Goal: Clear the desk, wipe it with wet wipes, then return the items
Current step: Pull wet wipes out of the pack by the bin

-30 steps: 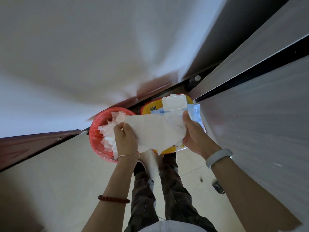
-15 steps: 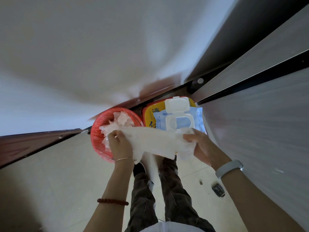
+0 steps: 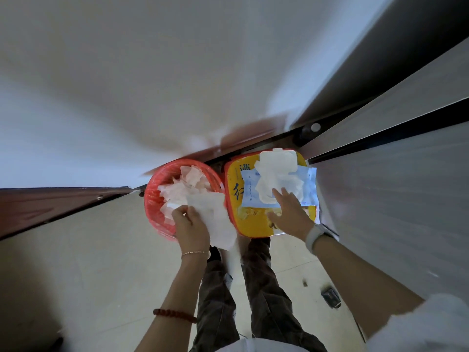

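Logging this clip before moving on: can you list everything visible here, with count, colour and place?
Round red plastic bin: one, red, on the floor, left of the yellow box, holding crumpled white wipes.
Yellow box: one, yellow with red rim, beside the bin.
Blue wet-wipe pack: one, blue, white flip lid open, on the yellow box.
White wipe sheet: one, white, in the left hand.
Small dark object: one, on the floor tiles, right.
Left hand: pinching the sheet.
Right hand: open, over the pack.
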The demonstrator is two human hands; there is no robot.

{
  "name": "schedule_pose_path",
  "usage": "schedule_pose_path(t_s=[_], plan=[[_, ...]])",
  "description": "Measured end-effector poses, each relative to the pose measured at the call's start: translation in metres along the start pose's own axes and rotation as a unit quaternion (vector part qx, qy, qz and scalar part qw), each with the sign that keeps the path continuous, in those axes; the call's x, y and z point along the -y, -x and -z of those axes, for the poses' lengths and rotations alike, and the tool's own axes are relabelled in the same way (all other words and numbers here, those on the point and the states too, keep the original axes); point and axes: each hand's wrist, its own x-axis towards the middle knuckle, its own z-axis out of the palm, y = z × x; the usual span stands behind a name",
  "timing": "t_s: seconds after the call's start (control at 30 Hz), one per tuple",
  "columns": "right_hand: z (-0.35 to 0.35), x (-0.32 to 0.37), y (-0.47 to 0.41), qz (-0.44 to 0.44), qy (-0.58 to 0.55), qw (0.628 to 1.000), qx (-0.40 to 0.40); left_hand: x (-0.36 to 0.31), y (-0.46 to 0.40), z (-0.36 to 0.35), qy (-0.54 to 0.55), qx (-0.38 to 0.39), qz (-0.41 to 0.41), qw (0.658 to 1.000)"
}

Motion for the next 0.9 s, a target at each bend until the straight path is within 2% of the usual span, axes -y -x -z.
schedule_pose_path(t_s=[0.07, 0.13, 0.2, 0.27, 0.33, 0.43, 0.57, 0.63, 0.73, 0.9], plan=[[-0.002, 0.004, 0.011, 0.012, -0.089, 0.994, -0.060, -0.003, 0.003, 0.006, 0.005, 0.017, -0.002, 1.000], [-0.002, 0.013, 0.027, 0.028, -0.118, 0.982, -0.148, -0.008, 0.006, 0.015, 0.011, 0.029, -0.018, 0.999], [0.002, 0.028, 0.046, 0.053, -0.161, 0.969, -0.179, -0.017, 0.012, 0.027, 0.015, 0.044, -0.046, 0.998], [0.007, 0.055, 0.070, 0.098, -0.213, 0.964, -0.125, -0.029, 0.024, 0.045, 0.024, 0.056, -0.073, 0.996], [0.010, 0.089, 0.095, 0.172, -0.215, 0.960, -0.059, -0.043, 0.037, 0.071, 0.045, 0.061, -0.100, 0.992], [0.006, 0.144, 0.128, 0.285, -0.167, 0.943, 0.018, -0.055, 0.053, 0.119, 0.063, 0.056, -0.166, 0.982], [-0.014, 0.224, 0.178, 0.344, -0.082, 0.931, 0.086, -0.059, 0.075, 0.209, 0.102, -0.020, -0.196, 0.975], [-0.040, 0.261, 0.208, 0.379, -0.055, 0.920, 0.083, -0.051, 0.092, 0.265, 0.144, -0.079, -0.175, 0.971], [-0.088, 0.303, 0.259, 0.405, -0.079, 0.909, 0.050, -0.019, 0.123, 0.350, 0.151, -0.148, -0.158, 0.965], [-0.195, 0.357, 0.346, 0.513, -0.068, 0.855, 0.035, 0.085, 0.192, 0.486, 0.100, -0.090, -0.127, 0.983]])
